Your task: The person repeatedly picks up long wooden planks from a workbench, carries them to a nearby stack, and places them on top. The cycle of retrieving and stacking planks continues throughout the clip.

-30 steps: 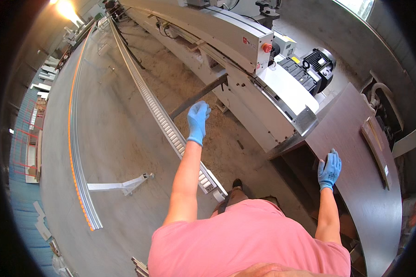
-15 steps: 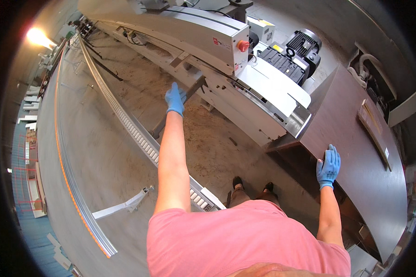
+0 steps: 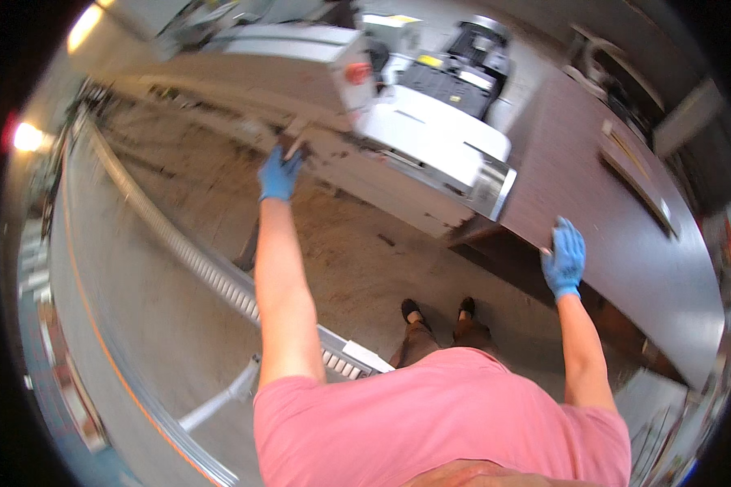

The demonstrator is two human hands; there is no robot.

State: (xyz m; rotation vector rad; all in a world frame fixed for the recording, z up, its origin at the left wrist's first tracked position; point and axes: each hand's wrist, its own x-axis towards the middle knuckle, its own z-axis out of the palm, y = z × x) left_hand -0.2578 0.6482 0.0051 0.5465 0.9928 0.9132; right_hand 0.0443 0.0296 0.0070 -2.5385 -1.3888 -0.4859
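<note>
Grey-beige machine (image 3: 398, 187): long, box-sided, running from 10 o'clock to 2; your view has swung, so it sits further left and flatter than half a second ago.
Floor (image 3: 365, 276): dull concrete below 12 o'clock, strewn with brown, gritty-looking dust.
Brown surface (image 3: 625, 268): at 3 o'clock, smooth and wood-like with a faint sheen; its bowed edge may be the lens.
Roller rail (image 3: 191, 252): pale metal, ribbed with rollers, sweeping from 10 o'clock toward 7 beneath your left forearm.
Motor (image 3: 455, 77): at 1 o'clock, dark and blocky, beyond the plate.
White plate (image 3: 439, 134): at 1 o'clock, flat, round-cornered.
Wooden strip (image 3: 638, 191): near 3 o'clock, narrow and straight, lying on the surface.
Left hand (image 3: 279, 174): at 10 o'clock, blue-gloved; a second ago it was over the floor, now it overlaps the machine's lower side, so your reach seems to span machine and surface. Blur hides contact; I cannot tell whether this grip holds anything.
Right hand (image 3: 564, 258): at 3 o'clock, blue-gloved, still by the surface's near edge, apparently resting there; grip released, fingers extended.
Red knob (image 3: 356, 74): at 12 o'clock, rounded, on the machine's housing.
</note>
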